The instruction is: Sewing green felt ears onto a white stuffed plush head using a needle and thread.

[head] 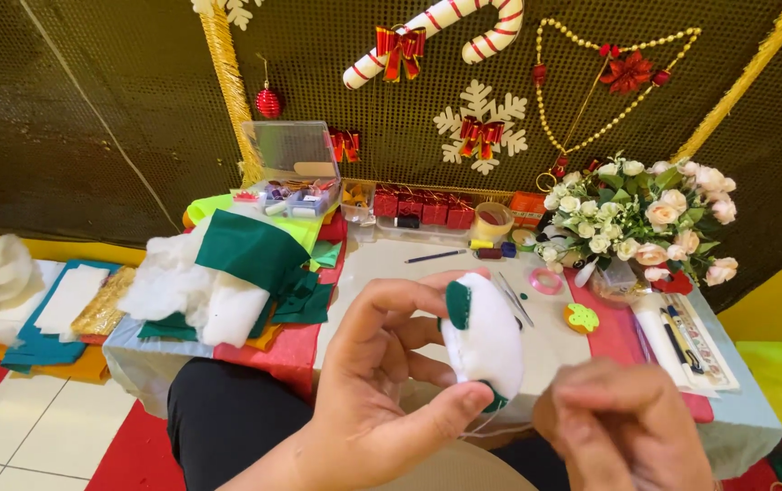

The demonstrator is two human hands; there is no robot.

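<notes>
Left hand: the left hand [382, 382] holds a small white stuffed felt piece [485, 341] up in front of the camera, near and centre, above the lap; its fingers [409, 295] are curled round the far side and the thumb presses the lower end, so the piece stands upright with one edge turned to the right hand.
Felt piece: white and padded, with a dark green patch [458, 304] at its top left and a bit of green at the bottom; held clear of the counter.
Right hand: the right hand [623, 427], near right and blurred, has its fingers pinched together just right of the piece; a thin pale thread [500, 427] seems to run from the piece's lower end toward it, but what it pinches I cannot tell.
Counter: the counter [382, 264] lies beyond the hands, within reach.
Supplies: green felt sheets [250, 250] and white stuffing [173, 282] are piled far left; a clear compartment box [291, 186] stands open behind them.
Right side: a bouquet of white and pink flowers [646, 214] stands far right, a pink tape roll [546, 280] beside it.
</notes>
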